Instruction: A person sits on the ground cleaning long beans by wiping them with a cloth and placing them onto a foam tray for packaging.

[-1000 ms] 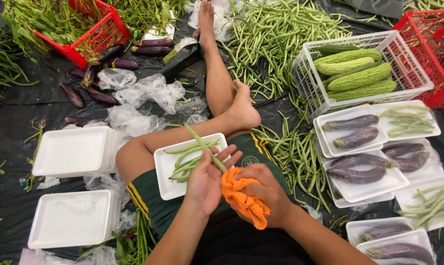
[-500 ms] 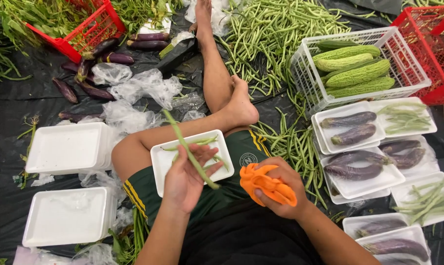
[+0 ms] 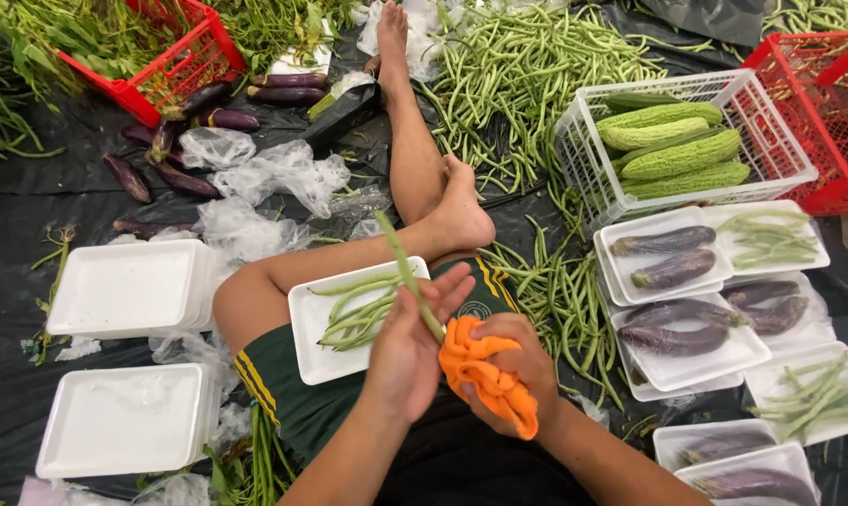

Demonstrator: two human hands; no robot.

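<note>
My left hand holds a long green bean that slants up to the left over my lap. My right hand grips orange-handled scissors at the bean's lower end, beside my left palm. Just left of my hands, a white foam tray rests on my thigh with several green beans lying in it.
Two stacks of white foam trays lie at the left. Filled trays of eggplants and beans sit at the right, behind them a white crate of gourds. Loose green beans, eggplants, plastic bags and red crates lie on black sheeting.
My hands have come together: the right hand with the scissors moved left to the bean's lower end. The bean stands steeper than before.
</note>
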